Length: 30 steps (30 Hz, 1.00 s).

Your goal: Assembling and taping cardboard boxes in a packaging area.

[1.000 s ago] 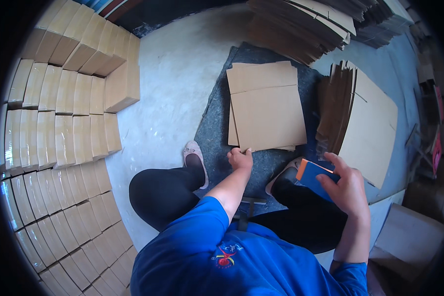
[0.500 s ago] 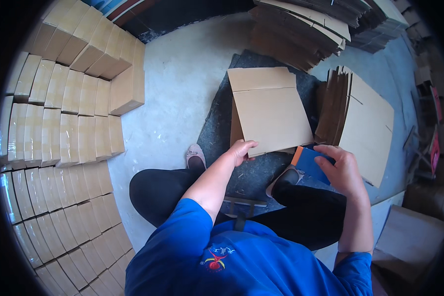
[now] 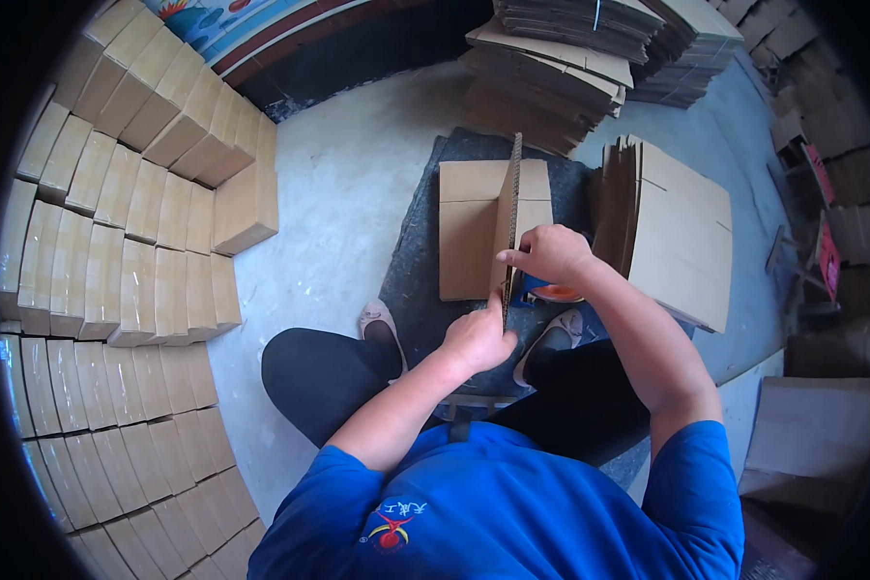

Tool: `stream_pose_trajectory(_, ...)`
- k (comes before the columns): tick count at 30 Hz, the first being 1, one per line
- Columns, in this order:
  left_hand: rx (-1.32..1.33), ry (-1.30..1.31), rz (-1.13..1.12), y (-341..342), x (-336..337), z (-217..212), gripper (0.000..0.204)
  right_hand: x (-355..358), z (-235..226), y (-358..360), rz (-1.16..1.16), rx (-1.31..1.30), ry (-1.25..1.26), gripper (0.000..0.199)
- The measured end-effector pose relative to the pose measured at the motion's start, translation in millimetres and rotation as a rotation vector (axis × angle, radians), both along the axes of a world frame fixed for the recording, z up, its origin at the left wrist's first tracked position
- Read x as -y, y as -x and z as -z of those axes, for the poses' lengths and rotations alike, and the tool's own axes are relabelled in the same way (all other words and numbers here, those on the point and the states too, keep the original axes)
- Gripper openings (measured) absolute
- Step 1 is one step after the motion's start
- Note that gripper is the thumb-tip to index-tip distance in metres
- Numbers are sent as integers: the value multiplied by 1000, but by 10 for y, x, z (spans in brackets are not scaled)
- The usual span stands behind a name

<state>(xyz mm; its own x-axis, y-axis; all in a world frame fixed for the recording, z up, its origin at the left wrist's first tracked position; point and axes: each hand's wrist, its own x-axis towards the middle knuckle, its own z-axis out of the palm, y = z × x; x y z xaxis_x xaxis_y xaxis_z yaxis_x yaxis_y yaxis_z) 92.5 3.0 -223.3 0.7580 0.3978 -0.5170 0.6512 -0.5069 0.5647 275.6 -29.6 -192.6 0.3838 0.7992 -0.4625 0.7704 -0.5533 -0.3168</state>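
Observation:
A cardboard carton (image 3: 469,242) stands on the dark mat before me, with one panel upright and seen nearly edge-on. The near lower end of that panel is in the grip of my left hand (image 3: 478,340), its fingers closed along the edge. From the right side my right hand (image 3: 555,253) reaches across and is closed on the same panel, higher up. Just under the right hand, partly hidden by it and the panel, shows a blue and orange object (image 3: 553,291), its kind unclear.
A stack of flattened cartons (image 3: 681,232) leans right of the mat (image 3: 411,261). More flat bundles (image 3: 551,82) are piled at the back. Rows of taped boxes (image 3: 116,280) form a wall on my left. A loose cardboard sheet (image 3: 817,425) lies at lower right.
The carton has been turned so a panel stands edge-on. My right hand has moved left from beside the blue and orange object onto the cardboard; my left hand has shifted down along it.

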Motion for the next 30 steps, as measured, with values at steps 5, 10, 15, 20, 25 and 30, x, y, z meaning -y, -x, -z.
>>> stream_pose_trajectory(5,308,195,-192,-165,-290,652,66,58,315,-190,-2,-185,9,60)
stream_pose_trajectory(10,245,692,-362,-224,-282,597,73,215,528,-336,54,-332,-86,65)
stream_pose_trajectory(15,358,708,-513,-170,-224,576,65,205,548,-315,71,-397,-145,69)
stream_pose_trajectory(20,332,760,-542,-86,-309,553,53,209,545,-337,82,-419,-167,68)
stream_pose_trajectory(25,448,-247,-225,-94,-340,495,34,66,342,-73,88,-194,-57,49)
stream_pose_trajectory(30,575,-409,-314,-123,-564,347,24,48,-62,51,163,-100,26,44)
